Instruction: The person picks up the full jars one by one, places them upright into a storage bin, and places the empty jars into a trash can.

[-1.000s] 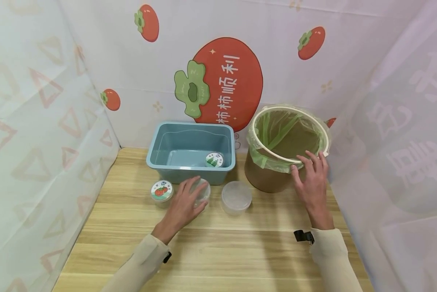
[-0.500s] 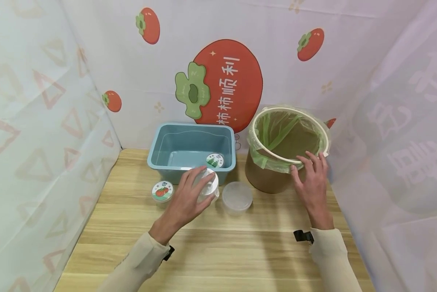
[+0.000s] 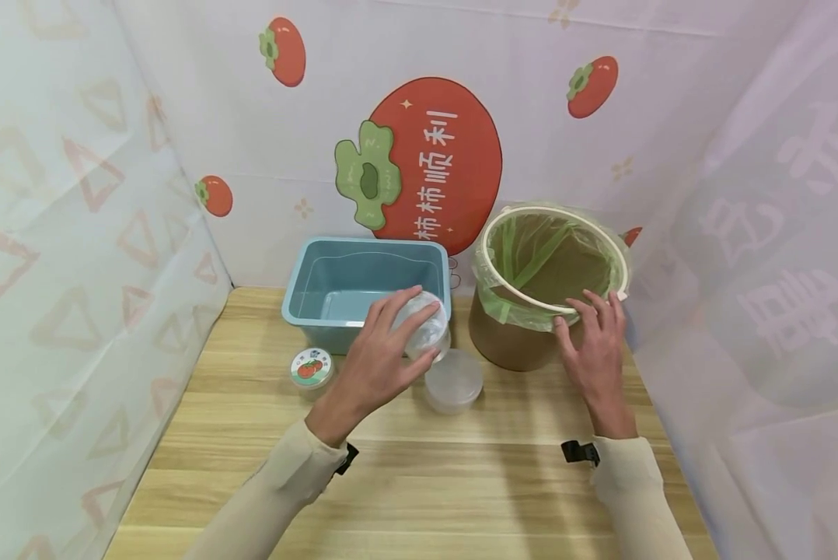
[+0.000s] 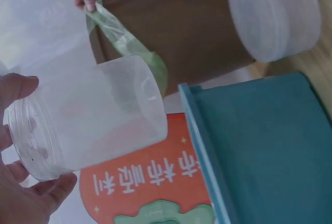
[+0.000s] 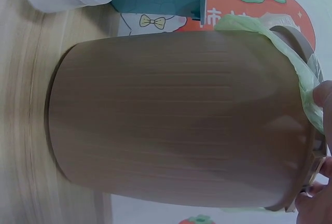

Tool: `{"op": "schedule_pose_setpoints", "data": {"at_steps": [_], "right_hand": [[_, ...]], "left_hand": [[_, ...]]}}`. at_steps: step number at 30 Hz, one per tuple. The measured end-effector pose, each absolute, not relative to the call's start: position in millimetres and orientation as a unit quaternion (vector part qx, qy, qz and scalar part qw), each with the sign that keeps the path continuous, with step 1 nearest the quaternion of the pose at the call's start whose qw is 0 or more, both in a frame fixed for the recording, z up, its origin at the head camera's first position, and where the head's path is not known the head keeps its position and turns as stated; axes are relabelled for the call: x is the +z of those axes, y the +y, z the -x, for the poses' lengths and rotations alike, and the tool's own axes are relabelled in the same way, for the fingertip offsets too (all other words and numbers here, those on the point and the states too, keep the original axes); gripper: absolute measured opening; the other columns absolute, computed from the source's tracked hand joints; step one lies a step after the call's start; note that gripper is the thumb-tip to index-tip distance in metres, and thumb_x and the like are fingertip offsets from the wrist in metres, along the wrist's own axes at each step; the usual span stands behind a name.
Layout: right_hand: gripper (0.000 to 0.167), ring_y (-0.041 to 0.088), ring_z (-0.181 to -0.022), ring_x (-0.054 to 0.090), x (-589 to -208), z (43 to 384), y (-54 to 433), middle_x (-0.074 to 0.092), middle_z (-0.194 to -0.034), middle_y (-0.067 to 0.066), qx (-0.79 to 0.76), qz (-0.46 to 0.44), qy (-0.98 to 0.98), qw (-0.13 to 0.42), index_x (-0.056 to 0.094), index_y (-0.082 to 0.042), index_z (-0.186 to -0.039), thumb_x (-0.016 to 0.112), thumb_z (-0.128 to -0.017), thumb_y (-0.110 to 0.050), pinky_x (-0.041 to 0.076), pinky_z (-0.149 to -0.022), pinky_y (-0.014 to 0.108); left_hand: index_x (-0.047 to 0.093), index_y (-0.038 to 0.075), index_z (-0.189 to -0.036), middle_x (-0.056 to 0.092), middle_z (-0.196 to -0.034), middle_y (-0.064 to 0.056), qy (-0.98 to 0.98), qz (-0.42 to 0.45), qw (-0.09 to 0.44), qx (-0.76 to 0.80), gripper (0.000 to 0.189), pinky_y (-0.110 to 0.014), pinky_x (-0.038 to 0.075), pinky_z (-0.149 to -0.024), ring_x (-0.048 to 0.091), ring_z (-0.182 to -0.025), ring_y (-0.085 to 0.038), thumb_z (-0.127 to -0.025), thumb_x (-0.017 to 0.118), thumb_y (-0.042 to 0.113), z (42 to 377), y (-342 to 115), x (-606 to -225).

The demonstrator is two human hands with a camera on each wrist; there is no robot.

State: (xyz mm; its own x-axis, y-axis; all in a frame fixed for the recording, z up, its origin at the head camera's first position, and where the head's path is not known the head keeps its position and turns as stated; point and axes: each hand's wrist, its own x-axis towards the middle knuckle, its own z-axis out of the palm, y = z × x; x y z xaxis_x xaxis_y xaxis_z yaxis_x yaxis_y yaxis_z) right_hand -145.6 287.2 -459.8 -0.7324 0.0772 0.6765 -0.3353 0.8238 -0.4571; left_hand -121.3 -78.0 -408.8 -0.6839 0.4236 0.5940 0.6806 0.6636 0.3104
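My left hand [image 3: 380, 354] grips a clear plastic jar [image 4: 104, 117] by its end, fingers and thumb spread round the rim. In the left wrist view the jar is see-through, with nothing visible inside. In the head view it hangs over the front right corner of the blue plastic bin [image 3: 321, 322]. My right hand [image 3: 596, 354] holds the rim of the brown trash can [image 5: 176, 120], at the green bag [image 5: 306, 86] folded over it. A frosted jar [image 3: 454, 379] stands on the table just right of the left hand.
A jar with a tomato-picture label [image 3: 312, 368] stands in front of the bin's left side. The wooden table [image 3: 447, 490] meets printed cloth walls [image 3: 566, 155] at the back and sides.
My left hand has lifted the clear jar off the table and carried it right, up over the bin's front right corner. It now covers the labelled jar seen inside the bin. My right hand stays put.
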Motion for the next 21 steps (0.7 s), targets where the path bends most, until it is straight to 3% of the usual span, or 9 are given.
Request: {"op": "schedule_pose_setpoints", "data": {"at_steps": [15,21], "right_hand": [[0.035,0.06,-0.155,0.032,-461,146,286,0.058,-0.148,0.031,0.287,-0.079,-0.88,0.369,0.068,0.003,-0.13,0.072,-0.1,-0.014,0.023,-0.131,0.069],[0.035,0.06,-0.155,0.032,-462,147,286,0.058,-0.147,0.031,0.29,-0.078,-0.878,0.373,0.068,0.003,-0.129,0.072,-0.1,-0.015,0.022,-0.132,0.068]], "left_hand": [[0.062,0.016,-0.154,0.049,-0.165,-0.014,-0.836,0.342,0.307,-0.299,0.062,-0.046,0.048,-0.12,0.047,-0.146,-0.035,-0.097,0.082,0.03,144,-41,-354],[0.064,0.015,-0.152,0.051,-0.164,-0.015,-0.817,0.351,0.324,-0.324,0.061,-0.045,0.041,-0.127,0.047,-0.149,-0.034,-0.096,0.083,0.031,155,-21,-344]]}}
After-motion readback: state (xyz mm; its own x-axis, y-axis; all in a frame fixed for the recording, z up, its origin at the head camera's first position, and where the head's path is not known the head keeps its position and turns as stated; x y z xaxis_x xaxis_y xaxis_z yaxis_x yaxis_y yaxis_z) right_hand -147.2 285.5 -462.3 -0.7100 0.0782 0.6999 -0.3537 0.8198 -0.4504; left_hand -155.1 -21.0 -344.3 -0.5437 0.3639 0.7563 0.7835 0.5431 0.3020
